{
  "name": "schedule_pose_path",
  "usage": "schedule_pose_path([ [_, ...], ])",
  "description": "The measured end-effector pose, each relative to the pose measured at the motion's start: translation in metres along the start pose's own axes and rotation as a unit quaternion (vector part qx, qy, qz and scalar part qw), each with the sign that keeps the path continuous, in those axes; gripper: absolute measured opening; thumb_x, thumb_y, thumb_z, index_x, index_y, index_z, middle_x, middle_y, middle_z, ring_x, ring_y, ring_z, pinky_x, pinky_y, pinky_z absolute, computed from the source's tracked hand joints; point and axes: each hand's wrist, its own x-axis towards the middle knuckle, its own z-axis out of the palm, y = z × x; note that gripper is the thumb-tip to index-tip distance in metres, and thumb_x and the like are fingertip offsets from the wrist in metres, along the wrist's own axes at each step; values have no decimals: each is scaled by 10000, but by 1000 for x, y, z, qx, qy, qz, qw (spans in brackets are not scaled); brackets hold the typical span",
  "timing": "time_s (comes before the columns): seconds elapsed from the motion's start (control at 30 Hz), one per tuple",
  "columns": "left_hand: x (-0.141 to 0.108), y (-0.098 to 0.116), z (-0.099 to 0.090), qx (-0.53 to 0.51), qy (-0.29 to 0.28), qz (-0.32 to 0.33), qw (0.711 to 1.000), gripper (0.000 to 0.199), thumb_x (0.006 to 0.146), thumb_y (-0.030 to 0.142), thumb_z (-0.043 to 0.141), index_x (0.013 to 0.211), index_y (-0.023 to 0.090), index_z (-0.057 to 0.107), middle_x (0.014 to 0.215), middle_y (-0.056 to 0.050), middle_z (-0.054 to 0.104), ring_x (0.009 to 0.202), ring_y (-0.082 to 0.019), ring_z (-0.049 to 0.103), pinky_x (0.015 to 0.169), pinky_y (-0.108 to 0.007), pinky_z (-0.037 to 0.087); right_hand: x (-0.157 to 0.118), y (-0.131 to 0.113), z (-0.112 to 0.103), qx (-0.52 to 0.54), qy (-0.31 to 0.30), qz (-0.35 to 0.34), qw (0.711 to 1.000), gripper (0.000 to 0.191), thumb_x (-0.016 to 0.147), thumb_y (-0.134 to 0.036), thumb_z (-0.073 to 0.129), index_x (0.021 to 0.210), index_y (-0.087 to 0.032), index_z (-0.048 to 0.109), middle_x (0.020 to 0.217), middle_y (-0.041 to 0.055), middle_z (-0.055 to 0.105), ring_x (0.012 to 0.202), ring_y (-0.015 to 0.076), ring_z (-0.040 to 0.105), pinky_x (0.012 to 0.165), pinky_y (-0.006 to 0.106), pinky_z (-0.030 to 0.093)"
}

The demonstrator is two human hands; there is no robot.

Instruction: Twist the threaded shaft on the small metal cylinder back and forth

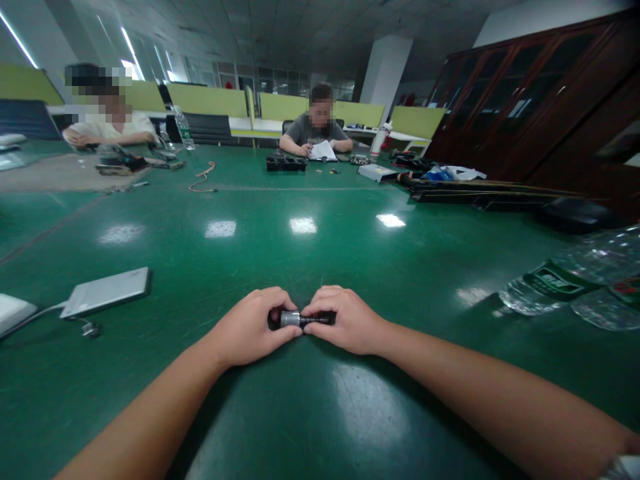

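Cylinder (291,319): Small, dark and silver, it lies sideways between two hands on or just over the green table (300,263); contact with the surface cannot be told.
Left hand (250,327): Thumb and fingers close around the dark-and-silver end.
Right hand (353,323): Thumb and fingers grip the thin dark end, thumbs almost meeting.
Slip: Smooth metal could twist free or roll off if either pinch eases or the two hands pull out of line; crowded thumbs risk a nip.
Cable (50,309): It joins a white box (14,313) to a grey slab (107,292), well left; a wide sweep could snag it.
Bottles (545,287): Clear plastic, beyond the right arm (480,383); an outward swing could knock them.
Open room: Green surface runs forward to a cord (203,175) and a black box (286,163).
Near edge: Out of view.
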Motion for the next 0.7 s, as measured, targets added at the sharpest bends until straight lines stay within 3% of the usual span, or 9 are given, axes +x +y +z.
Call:
schedule_pose_path([
  [0.7,0,1,-1,4,4,5,1000,173,789,305,708,891,184,638,781,-7,614,711,-165,577,654,-276,425,0,-5,-3,5,17,10,1000,116,772,-199,735,887,-193,752,791,34,728,749,163,633,729,297,470],
])
